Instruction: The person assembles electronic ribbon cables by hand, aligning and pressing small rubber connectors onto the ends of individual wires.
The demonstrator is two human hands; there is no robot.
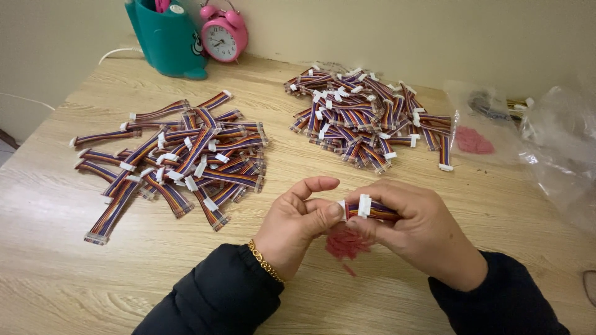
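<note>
Two heaps of rainbow ribbon cables flank the wooden table [56, 260], loose pile [177, 158] toward its left edge, folded pile [366, 118] near the back, while left hand [298, 226] and right hand [416, 232] pinch one folded ribbon cable [367, 209] above the front edge, apparently keeping it bent.

- pink alarm clock [223, 35] by the wall
- teal holder [166, 38] just left of it
- clear plastic bags [546, 142] at the right
- wooden desk [56, 248]
</note>
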